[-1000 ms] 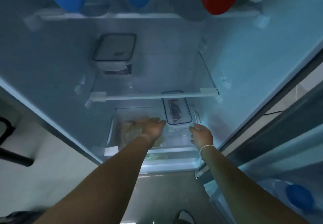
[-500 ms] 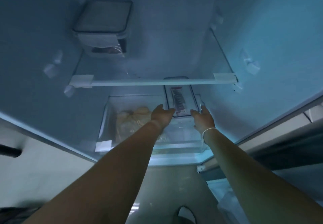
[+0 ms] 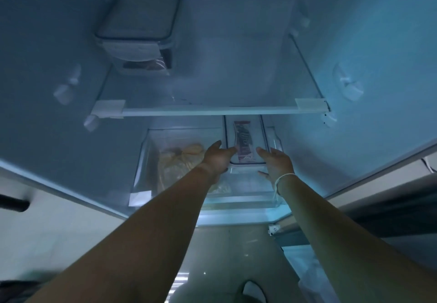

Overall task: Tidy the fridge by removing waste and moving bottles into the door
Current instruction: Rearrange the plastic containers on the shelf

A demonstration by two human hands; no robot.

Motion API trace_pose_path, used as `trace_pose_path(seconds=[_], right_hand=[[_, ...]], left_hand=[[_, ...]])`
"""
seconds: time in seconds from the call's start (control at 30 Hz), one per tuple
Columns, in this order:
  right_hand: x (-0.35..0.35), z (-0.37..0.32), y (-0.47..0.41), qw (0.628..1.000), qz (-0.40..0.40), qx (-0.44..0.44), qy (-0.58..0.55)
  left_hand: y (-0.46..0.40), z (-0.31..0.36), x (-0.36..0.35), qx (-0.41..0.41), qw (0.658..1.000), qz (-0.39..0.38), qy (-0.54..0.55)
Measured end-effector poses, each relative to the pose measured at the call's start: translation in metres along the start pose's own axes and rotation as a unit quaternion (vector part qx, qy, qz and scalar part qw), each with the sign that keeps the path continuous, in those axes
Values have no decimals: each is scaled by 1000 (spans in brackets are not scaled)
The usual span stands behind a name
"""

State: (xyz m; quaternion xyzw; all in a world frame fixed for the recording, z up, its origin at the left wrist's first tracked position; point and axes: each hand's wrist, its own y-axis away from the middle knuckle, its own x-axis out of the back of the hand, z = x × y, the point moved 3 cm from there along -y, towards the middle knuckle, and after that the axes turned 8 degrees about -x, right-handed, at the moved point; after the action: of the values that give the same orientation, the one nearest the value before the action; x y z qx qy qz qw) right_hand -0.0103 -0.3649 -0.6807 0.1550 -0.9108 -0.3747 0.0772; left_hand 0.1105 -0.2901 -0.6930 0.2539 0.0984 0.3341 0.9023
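Observation:
A long clear lidded container [image 3: 246, 142] with a red packet inside rests across the right part of the transparent bottom drawer [image 3: 144, 161]. My left hand [image 3: 217, 157] is at its left side and my right hand [image 3: 275, 161] at its right side, fingers spread along the walls; whether they press on it is unclear. A tied plastic bag [image 3: 179, 158] of pale food lies in the left part of the drawer, partly hidden behind my left forearm.
A glass shelf with a white front rail [image 3: 208, 110] hangs just above the drawer. A square lidded container [image 3: 139, 19] stands on the shelf at the back left. The fridge door [image 3: 383, 208] is open at the right. Tiled floor [image 3: 224, 255] lies below.
My left hand left the plastic bag and came to the long container's left side. My right hand reached forward along its right side. The view dropped, so the top shelf's bottles are out of sight.

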Motion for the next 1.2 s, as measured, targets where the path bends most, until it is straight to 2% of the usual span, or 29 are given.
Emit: trace_pose_path(seconds=[0.33, 0.6, 0.97, 1.2], right_hand=[[-8, 10, 73, 1000, -4, -27, 16], [-9, 14, 145, 999, -12, -29, 25], [-2, 24, 224, 996, -40, 23, 77], [0, 14, 251, 994, -42, 72, 76]], left_hand=[[65, 12, 26, -13, 999, 1, -44], [141, 31, 46, -24, 999, 0, -35], [226, 39, 63, -38, 999, -12, -24], [249, 56, 70, -83, 996, -3, -42]])
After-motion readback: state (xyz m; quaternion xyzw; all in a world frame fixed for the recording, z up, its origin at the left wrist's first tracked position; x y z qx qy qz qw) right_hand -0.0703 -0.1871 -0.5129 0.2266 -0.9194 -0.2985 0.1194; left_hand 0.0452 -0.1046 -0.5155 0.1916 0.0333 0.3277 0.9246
